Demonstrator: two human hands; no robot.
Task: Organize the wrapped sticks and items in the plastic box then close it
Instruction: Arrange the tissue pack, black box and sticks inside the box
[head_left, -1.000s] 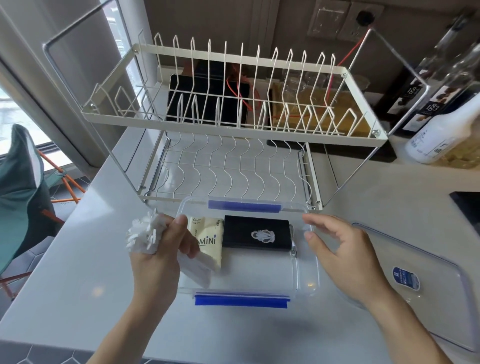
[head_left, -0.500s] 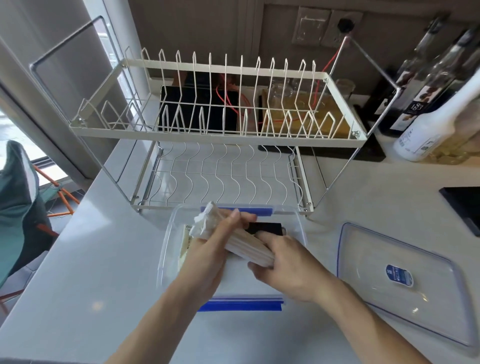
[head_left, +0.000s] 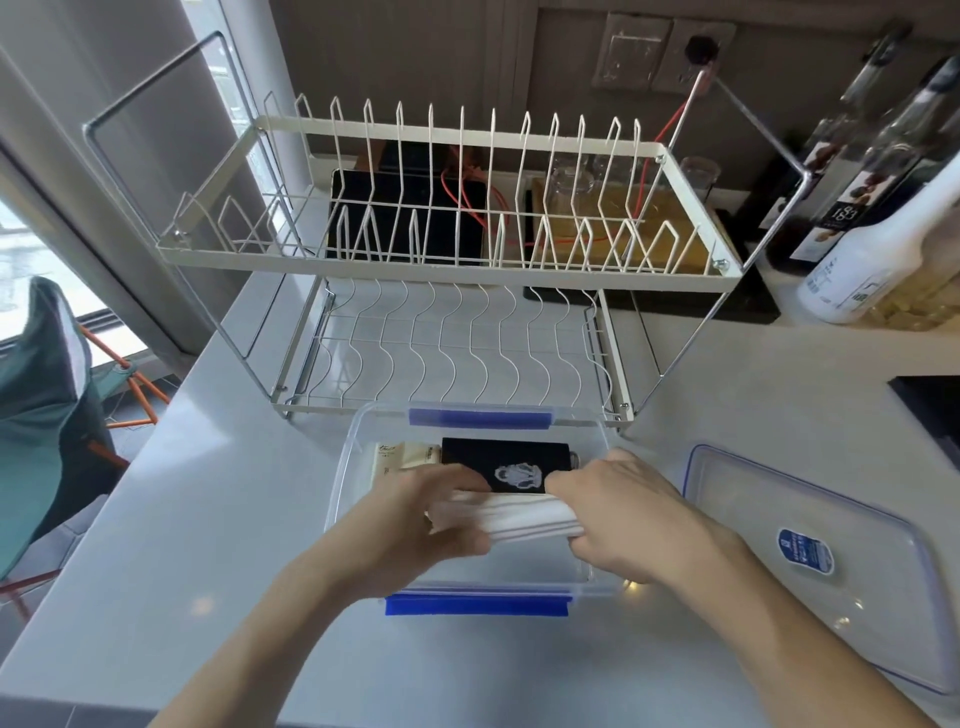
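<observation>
White wrapped sticks (head_left: 511, 514) lie in a bundle across the clear plastic box (head_left: 340, 467) on the counter (head_left: 218, 519), both hands clamped on them: left hand (head_left: 415, 525) curled round 1 end, right hand (head_left: 623, 519) round the other. Both ends of the bundle are hidden by the hands. Behind them in the box sit a black item (head_left: 506, 465) and a cream packet (head_left: 402, 457), partly covered. Its lid (head_left: 831, 587) lies to the right, its far edge cut off.
</observation>
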